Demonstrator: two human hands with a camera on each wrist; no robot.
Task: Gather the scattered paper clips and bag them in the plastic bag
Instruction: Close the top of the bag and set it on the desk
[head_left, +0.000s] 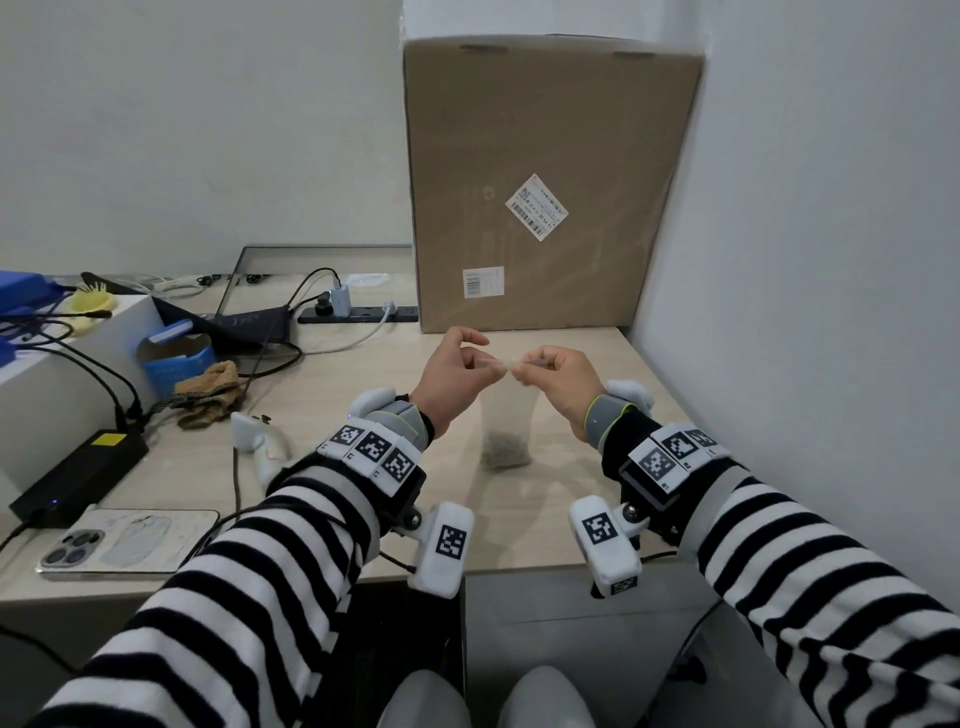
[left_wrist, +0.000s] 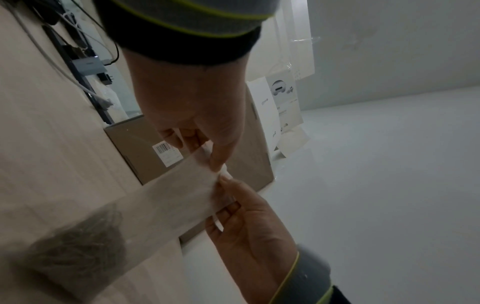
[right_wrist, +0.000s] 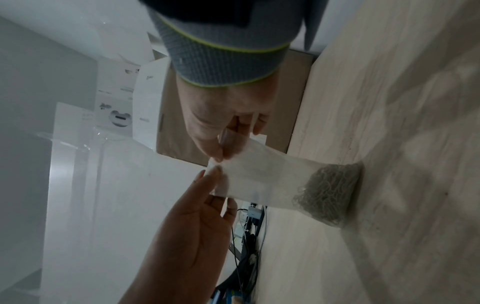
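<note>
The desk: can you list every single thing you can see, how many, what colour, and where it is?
bag: one, clear, held upright by its top, mid desk
paper clips: a heap, grey, in the bag's bottom
box: one, brown cardboard, at the back by the wall
power strip: one, black, left of the box
phone: one, pale, face down at the near left edge
power brick: one, black, beyond the phone
cloth: one, tan, left of centre
blue carton: one, open, behind the cloth
controller: one, white, right of the brick
desk: one, light wood
left hand: pinches the bag's top
right hand: pinches the bag's top
</note>
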